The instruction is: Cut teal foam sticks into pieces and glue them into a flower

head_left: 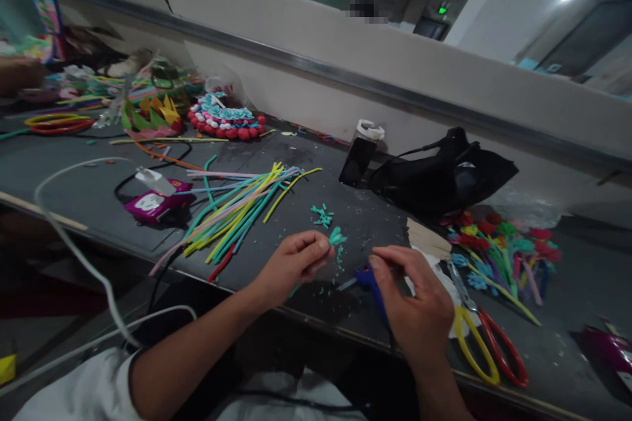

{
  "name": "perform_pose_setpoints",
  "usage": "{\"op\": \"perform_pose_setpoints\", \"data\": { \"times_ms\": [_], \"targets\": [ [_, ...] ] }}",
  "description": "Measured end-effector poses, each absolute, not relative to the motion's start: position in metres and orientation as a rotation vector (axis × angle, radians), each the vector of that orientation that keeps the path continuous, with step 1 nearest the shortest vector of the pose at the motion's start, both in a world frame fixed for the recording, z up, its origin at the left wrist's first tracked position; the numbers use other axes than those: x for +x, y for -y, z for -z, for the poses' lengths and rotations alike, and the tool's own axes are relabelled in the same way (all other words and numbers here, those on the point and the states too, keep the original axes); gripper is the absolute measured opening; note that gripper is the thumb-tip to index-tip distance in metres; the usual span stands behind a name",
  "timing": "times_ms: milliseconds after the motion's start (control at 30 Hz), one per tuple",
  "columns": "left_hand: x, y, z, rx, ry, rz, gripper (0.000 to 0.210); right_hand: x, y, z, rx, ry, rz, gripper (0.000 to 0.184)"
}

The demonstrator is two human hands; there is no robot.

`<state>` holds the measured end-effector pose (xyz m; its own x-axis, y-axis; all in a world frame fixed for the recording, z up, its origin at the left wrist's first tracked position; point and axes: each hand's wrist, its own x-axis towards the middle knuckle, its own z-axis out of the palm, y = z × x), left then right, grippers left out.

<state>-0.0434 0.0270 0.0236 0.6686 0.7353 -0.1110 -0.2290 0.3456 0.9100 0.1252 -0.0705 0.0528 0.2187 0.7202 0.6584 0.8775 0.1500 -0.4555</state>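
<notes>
My left hand (301,256) pinches a small teal flower-like piece (338,237) between thumb and fingertips, with a thin stem end showing below the hand. My right hand (412,296) is closed, thumb tip against forefinger; whatever lies between them is too small to make out. Beneath that hand is a blue tool (366,278), partly hidden, with a translucent stick at its end, apparently a glue gun. Short cut teal pieces (322,215) lie just beyond my left hand, and teal crumbs dot the table between both hands. Scissors (476,322) with red and yellow handles rest right of my right hand.
Long coloured pipe cleaners (241,210) lie at left beside a purple device (155,200) with a white plug. Fluffy flowers (508,247) are heaped at right. A black bag (439,174) and a bottle (363,151) stand behind. Another person's hand (20,75) shows far left.
</notes>
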Motion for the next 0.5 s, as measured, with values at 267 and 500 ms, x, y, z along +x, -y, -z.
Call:
{"op": "perform_pose_setpoints", "data": {
  "times_ms": [267,500],
  "targets": [
    [-0.043,-0.031,-0.029,0.948,-0.643,-0.805,0.028,0.175,0.088,-0.021,-1.904,1.385,0.241,0.027],
    [-0.04,-0.033,-0.024,0.922,-0.644,-0.862,0.026,0.178,0.05,-0.014,-1.893,1.655,-0.087,0.022]
  ]
}}
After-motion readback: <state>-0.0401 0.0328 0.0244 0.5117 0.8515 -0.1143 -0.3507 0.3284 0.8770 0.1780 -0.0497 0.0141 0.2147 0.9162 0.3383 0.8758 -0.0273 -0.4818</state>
